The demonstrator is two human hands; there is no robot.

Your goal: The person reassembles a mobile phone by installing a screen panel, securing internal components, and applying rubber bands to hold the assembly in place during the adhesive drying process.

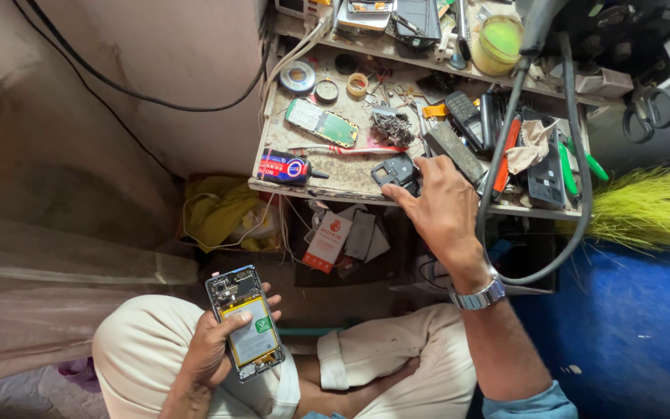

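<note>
Against a stained wall with a black cable (118, 89) running across it, we sit cross-legged on the floor before a low, cluttered workbench (304, 186). Farthest left, our left hand (212, 353) rests on our knee and wraps around an opened phone (245, 322), thumb along one edge and fingers curled behind it. The back cover is already off, so the battery and the small board at the top lie bare, and from that we judge the opening stage done, with the inner work still ahead. Moving right, under the bench edge lie a yellow cloth (219, 209) and a red and white card (327, 240). On the bench top sit a red and blue tube (284, 167), a green circuit board (322, 122), and rolls of tape (298, 76) near the back. Further right, our right hand (440, 206), a metal watch (478, 296) on its wrist, reaches up to the bench with thumb and fingers closing on a small black part (395, 171) at the front edge. We cannot tell whether the part is lifted or only touched. Past it stand dark handsets (467, 116), red and green handled tools (505, 155), a thick grey hose (575, 194), scissors (649, 109) and a green broom (649, 206). Nothing yet looks fitted back onto the phone.
</note>
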